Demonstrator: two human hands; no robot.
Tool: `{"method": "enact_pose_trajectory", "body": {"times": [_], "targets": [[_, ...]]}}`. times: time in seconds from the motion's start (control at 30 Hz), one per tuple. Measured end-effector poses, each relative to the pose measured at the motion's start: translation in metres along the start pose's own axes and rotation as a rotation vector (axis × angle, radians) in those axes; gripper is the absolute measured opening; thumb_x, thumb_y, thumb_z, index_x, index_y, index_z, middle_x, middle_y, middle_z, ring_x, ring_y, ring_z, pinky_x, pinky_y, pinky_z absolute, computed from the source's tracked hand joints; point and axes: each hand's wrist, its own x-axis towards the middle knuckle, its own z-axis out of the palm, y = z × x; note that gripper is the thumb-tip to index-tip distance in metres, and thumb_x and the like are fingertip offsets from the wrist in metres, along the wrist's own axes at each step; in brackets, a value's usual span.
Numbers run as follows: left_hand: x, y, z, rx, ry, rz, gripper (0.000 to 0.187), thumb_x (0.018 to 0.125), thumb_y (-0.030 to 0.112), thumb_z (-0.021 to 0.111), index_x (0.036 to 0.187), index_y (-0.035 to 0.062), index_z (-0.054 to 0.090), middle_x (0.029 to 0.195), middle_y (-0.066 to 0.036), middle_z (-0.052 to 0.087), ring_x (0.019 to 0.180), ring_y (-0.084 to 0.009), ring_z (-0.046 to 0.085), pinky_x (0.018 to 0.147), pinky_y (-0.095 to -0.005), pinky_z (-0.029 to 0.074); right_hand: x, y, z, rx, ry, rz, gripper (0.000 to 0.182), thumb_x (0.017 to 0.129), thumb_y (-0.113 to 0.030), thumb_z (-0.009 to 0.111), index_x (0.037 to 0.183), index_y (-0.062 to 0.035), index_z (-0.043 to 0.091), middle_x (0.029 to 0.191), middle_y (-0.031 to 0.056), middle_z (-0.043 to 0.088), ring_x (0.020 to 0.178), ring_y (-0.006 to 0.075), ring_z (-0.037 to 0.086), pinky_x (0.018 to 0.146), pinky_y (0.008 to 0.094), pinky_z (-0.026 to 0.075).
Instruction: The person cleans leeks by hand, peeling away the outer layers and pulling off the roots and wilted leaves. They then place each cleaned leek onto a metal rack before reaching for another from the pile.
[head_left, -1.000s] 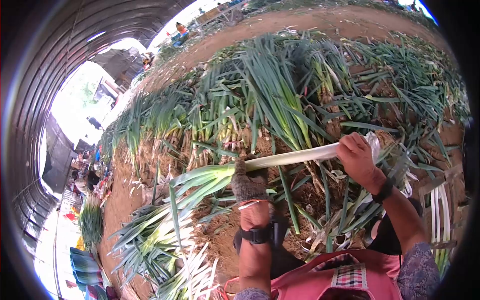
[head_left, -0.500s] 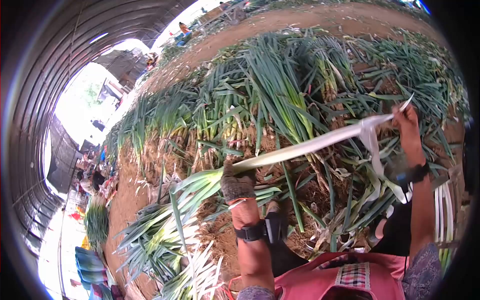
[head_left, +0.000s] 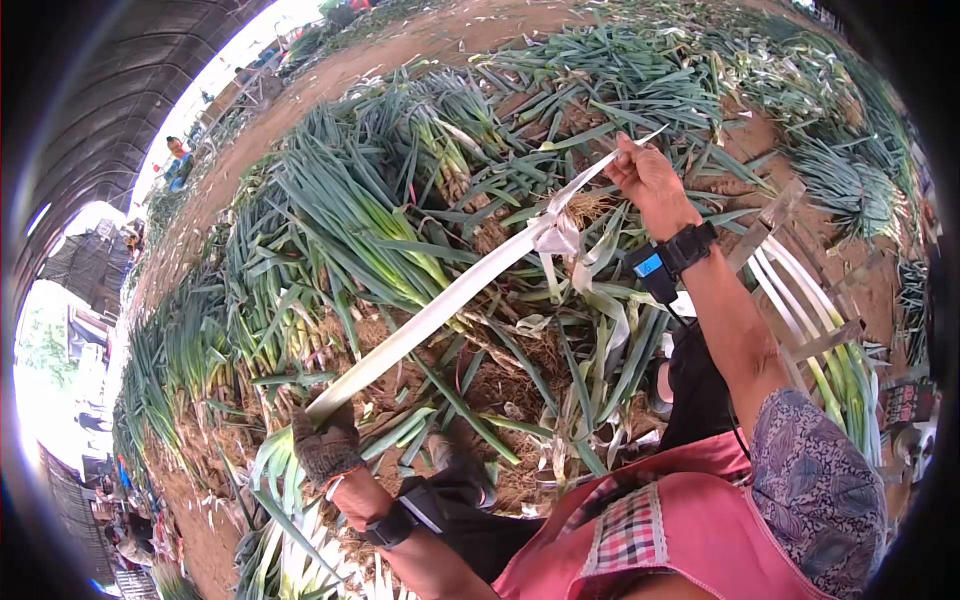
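A long green onion [head_left: 430, 312] stretches diagonally between my hands, its white stalk pale and bare. My left hand [head_left: 325, 448], in a dirty knit glove, is closed around it near where the green leaves [head_left: 275, 465] begin. At the far end my right hand [head_left: 645, 180] is ungloved and pinches a thin white strip of its skin. A crumpled flap of peeled skin [head_left: 557, 238] hangs where the stalk narrows into that strip.
Unpeeled green onions [head_left: 360, 215] with roots and soil cover the ground ahead. Peeled white stalks [head_left: 790, 290] lie on a wooden rack [head_left: 835, 340] at right, and more [head_left: 300, 550] lie at lower left. A person [head_left: 178, 162] is far off at upper left.
The view has turned to the right, so everything sits further left. Both hands keep their hold on the stretched green onion. The rack at right shows more fully.
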Motion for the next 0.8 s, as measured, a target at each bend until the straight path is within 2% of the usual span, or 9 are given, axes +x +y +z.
{"method": "enact_pose_trajectory", "body": {"times": [0.2,0.27,0.33,0.37,0.43,0.53,0.6,0.67,0.8], "targets": [[-0.005,-0.005,0.009,0.028,0.065,0.007,0.035,0.084,0.019,0.058,0.111,-0.0026,0.051,0.110,-0.018,0.054,0.105,-0.0322,0.049,0.095,-0.0538,0.037,0.007,-0.004,-0.008,-0.020,0.105,-0.060,0.024,0.089,-0.014,0.055,0.067,-0.0075,0.050,0.054,-0.0012,0.047,0.049,0.0126,0.047,0.066,0.0330,0.050],[-0.010,-0.006,0.008,0.088,0.050,0.026,0.035,0.085,0.020,0.058,0.110,-0.0034,0.051,0.109,-0.018,0.054,0.104,-0.0319,0.050,0.095,-0.0508,0.038,0.066,0.013,-0.077,-0.637,0.045,-0.652,0.024,0.090,-0.016,0.053,0.068,-0.0062,0.052,0.052,-0.0002,0.045,0.050,0.0157,0.048,0.067,0.0335,0.050],[-0.009,0.005,-0.006,0.125,0.017,0.070,0.035,0.085,0.021,0.058,0.109,-0.0037,0.052,0.108,-0.018,0.054,0.103,-0.0318,0.050,0.095,-0.0496,0.039,0.008,-0.023,-0.065,-1.418,0.145,-0.898,0.016,0.085,-0.015,0.060,0.077,-0.0026,0.056,0.062,0.0046,0.053,0.058,0.0146,0.052,0.056,0.0297,0.045],[-0.006,0.013,-0.013,0.143,-0.006,0.115,0.035,0.085,0.021,0.058,0.109,-0.0039,0.052,0.108,-0.018,0.055,0.103,-0.0317,0.050,0.094,-0.0490,0.039,0.037,-0.027,-0.097,-0.656,0.116,-0.618,0.017,0.084,-0.015,0.061,0.077,-0.0006,0.056,0.062,0.0043,0.054,0.057,0.0136,0.052,0.052,0.0294,0.044],[0.006,0.033,-0.032,0.172,-0.062,0.195,0.036,0.084,0.022,0.059,0.108,-0.0042,0.052,0.107,-0.018,0.055,0.102,-0.0316,0.050,0.094,-0.0478,0.040,0.081,-0.037,-0.129,-0.131,0.073,-0.279,0.021,0.082,-0.017,0.063,0.077,0.0017,0.056,0.063,0.0036,0.053,0.056,0.0124,0.051,0.048,0.0286,0.042],[0.022,0.054,-0.050,0.240,-0.111,0.293,0.037,0.084,0.024,0.060,0.106,-0.0047,0.053,0.106,-0.018,0.055,0.101,-0.0314,0.051,0.092,-0.0460,0.042,0.074,-0.032,-0.113,-0.726,0.036,-0.229,0.026,0.080,-0.023,0.064,0.078,0.0021,0.056,0.065,0.0030,0.053,0.057,0.0116,0.051,0.050,0.0273,0.041],[0.025,0.057,-0.053,0.303,-0.098,0.350,0.037,0.084,0.025,0.060,0.105,-0.0050,0.054,0.106,-0.018,0.055,0.100,-0.0313,0.051,0.092,-0.0448,0.043,0.007,-0.020,-0.035,-1.022,-0.069,-0.241,0.031,0.079,-0.028,0.064,0.082,0.0014,0.056,0.069,0.0032,0.053,0.059,0.0110,0.052,0.051,0.0270,0.042],[0.016,0.053,-0.047,0.422,-0.053,0.436,0.037,0.084,0.024,0.060,0.105,-0.0052,0.054,0.106,-0.019,0.055,0.100,-0.0313,0.051,0.092,-0.0448,0.043,-0.024,0.000,-0.005,-1.009,-0.435,-0.020,0.051,0.079,-0.038,0.065,0.109,0.0012,0.051,0.089,0.0062,0.055,0.063,0.0118,0.053,0.059,0.0250,0.047],[0.004,0.035,-0.028,0.455,-0.047,0.462,0.036,0.084,0.024,0.060,0.104,-0.0055,0.054,0.105,-0.019,0.055,0.099,-0.0317,0.051,0.091,-0.0456,0.043,-0.077,0.052,0.041,-0.696,-0.712,0.360,0.043,0.080,-0.032,0.066,0.109,-0.0040,0.052,0.094,0.0027,0.054,0.064,0.0070,0.054,0.057,0.0217,0.048]]}}
